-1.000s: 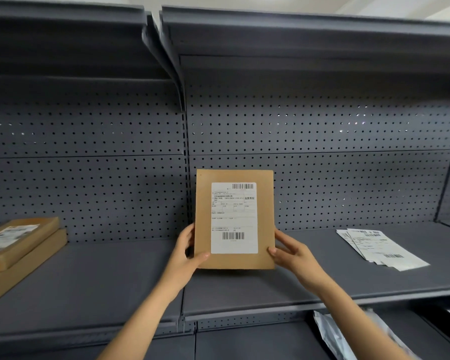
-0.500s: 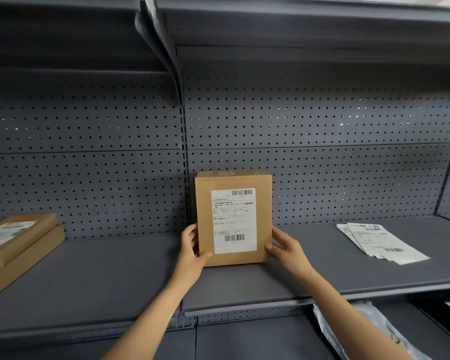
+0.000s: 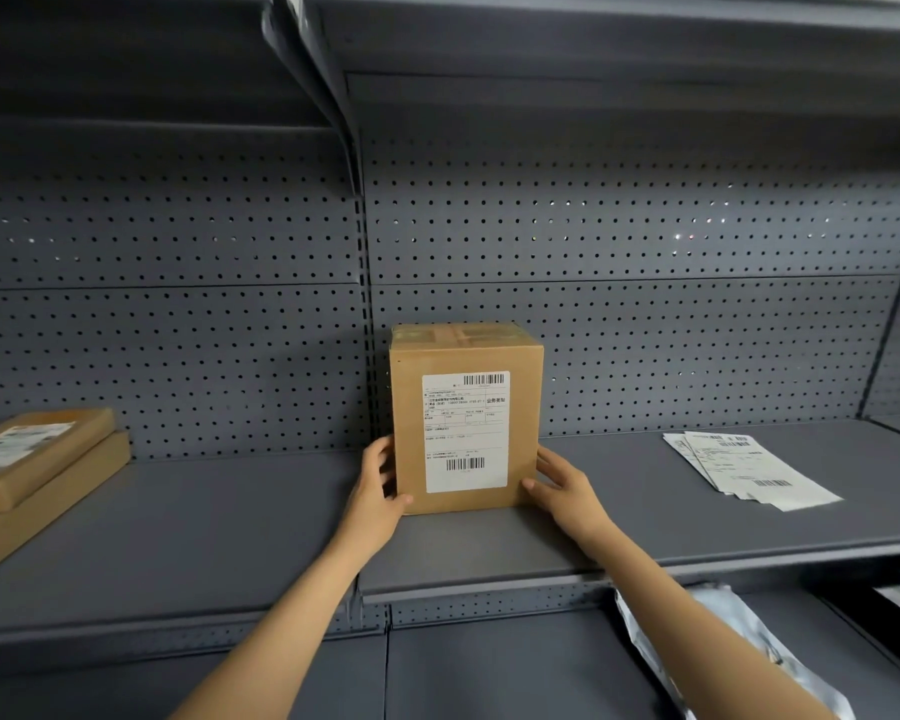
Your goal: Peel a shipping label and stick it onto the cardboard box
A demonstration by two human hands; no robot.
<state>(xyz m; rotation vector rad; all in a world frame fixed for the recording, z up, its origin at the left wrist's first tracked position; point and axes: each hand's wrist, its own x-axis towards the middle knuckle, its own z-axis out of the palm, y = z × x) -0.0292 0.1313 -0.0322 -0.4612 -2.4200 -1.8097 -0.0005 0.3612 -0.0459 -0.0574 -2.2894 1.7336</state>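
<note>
A brown cardboard box (image 3: 411,407) stands upright on the grey shelf (image 3: 230,511), close to the pegboard back wall. A white shipping label (image 3: 465,431) with barcodes is stuck flat on its front face. My left hand (image 3: 378,485) grips the box's lower left edge, thumb on the front. My right hand (image 3: 559,483) holds the lower right edge the same way. A loose pile of white shipping labels (image 3: 744,467) lies on the shelf to the right.
Two flat cardboard parcels (image 3: 37,470) are stacked at the far left of the shelf, the upper one labelled. A silvery plastic mailer (image 3: 739,646) lies on the lower shelf at right. An upper shelf overhangs the work area.
The box has moved back and down from being held up in front of me to resting on the shelf near the back wall. Both hands stayed on its lower edges.
</note>
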